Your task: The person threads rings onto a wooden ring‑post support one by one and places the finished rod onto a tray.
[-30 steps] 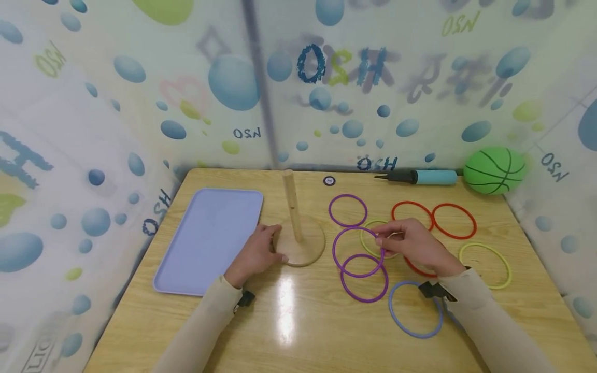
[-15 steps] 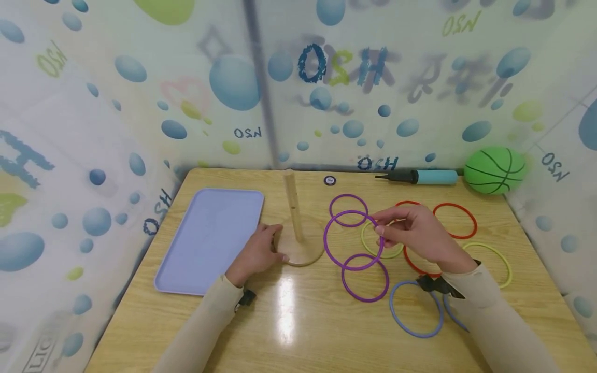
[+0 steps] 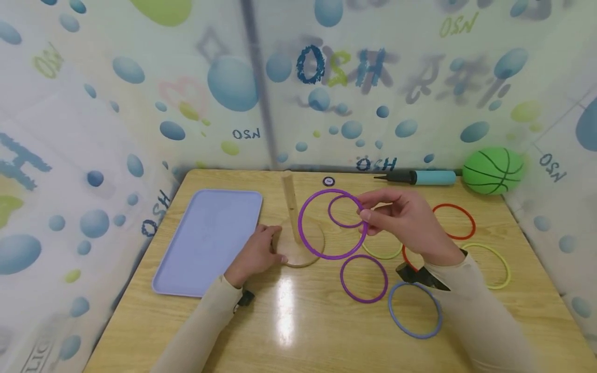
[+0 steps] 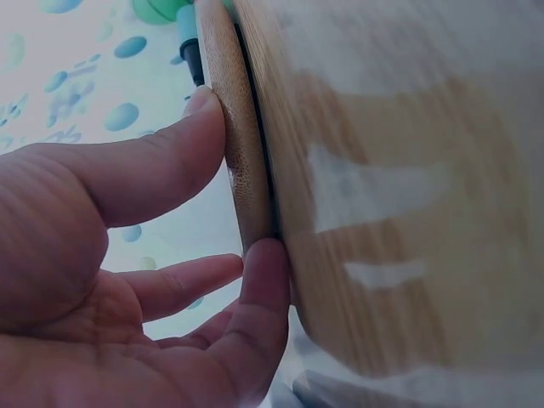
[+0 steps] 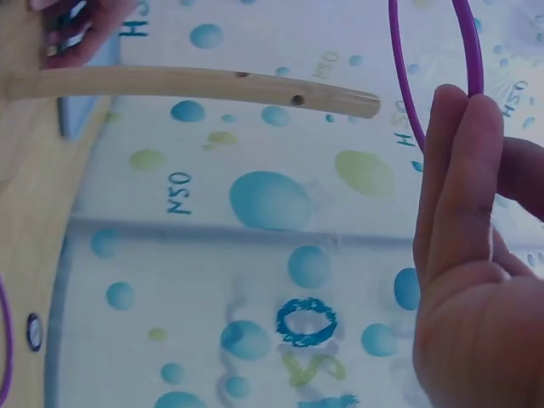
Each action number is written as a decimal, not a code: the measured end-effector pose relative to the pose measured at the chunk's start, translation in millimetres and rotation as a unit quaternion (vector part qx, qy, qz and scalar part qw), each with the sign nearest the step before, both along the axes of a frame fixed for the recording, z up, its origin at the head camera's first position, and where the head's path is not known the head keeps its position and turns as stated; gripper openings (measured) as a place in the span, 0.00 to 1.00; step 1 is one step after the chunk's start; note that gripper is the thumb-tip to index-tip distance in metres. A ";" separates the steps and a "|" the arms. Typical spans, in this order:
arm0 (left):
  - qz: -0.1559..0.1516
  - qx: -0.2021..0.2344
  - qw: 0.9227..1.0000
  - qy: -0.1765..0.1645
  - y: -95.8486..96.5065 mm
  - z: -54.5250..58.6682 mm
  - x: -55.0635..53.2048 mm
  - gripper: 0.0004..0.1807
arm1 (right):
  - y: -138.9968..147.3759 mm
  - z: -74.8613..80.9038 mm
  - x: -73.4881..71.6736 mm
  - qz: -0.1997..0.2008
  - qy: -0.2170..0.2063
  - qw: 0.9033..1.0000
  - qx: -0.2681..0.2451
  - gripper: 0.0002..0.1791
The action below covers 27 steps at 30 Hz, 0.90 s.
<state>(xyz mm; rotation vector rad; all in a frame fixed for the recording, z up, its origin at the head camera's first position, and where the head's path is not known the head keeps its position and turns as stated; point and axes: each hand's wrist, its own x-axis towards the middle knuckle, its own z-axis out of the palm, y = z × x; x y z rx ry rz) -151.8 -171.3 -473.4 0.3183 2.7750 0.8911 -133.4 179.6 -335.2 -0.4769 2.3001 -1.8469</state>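
My right hand pinches a purple ring between thumb and fingertips, above the table. Seen from the head, this ring stands tilted and its left side overlaps the round base of a wooden peg stand. The upright peg rises from that base, its top pointing away from the ring in the right wrist view. My left hand holds the base at its left rim; in the left wrist view the thumb and a bent finger press on the base's edge.
Two purple rings lie right of the stand, with yellow, red and blue rings beyond. A lilac tray is at left. Along the back sit a small black disc, a blue hand pump and a green ball.
My right hand has lifted the purple ring and carried it up and leftward, from over the other rings to beside the peg. The left hand stays at the base.
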 end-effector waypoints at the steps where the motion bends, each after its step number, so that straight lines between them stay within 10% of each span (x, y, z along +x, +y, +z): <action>1: -0.001 0.001 1.000 0.001 -0.1 0.0 0.1 0.48 | -2.8 2.9 -0.6 -0.003 0.005 1.000 -0.007 0.18; 16: -0.002 -0.002 1.000 0.002 -0.2 -1.9 -1.0 0.48 | -46.7 21.5 -28.3 -0.010 0.033 0.993 -0.113 0.15; 27: 0.000 0.003 1.000 -0.005 0.0 -1.2 0.6 0.47 | -74.8 -10.4 -58.8 -0.003 -0.036 0.992 -0.125 0.18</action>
